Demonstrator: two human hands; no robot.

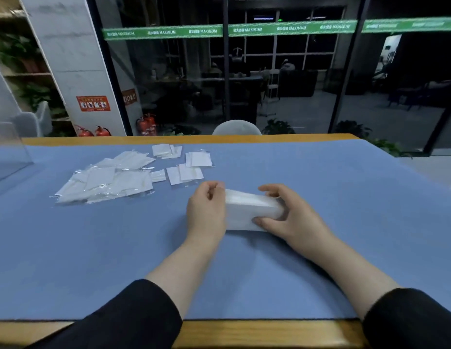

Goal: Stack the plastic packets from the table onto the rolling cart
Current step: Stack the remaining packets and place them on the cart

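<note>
Packets (pixel 249 212) gathered into a bundle sit clamped between both hands: left hand (pixel 206 210) curled round one end, right hand (pixel 287 215) pinching the other. Beyond and left of that grip, loose packets (pixel 111 177) litter the mat (pixel 93 248). No cart shows; most work remains.

Glossy clear plastic packets (pixel 111 177); matt blue cloth mat (pixel 93 248); smooth wooden table (pixel 257 332).

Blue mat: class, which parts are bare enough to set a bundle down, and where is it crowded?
Bare: the mat right of the right hand, and the wide strip between the hands and the near wooden edge. Crowded: the far left, where loose packets overlap. The left hand and right hand hold a bundle mid-mat.
</note>
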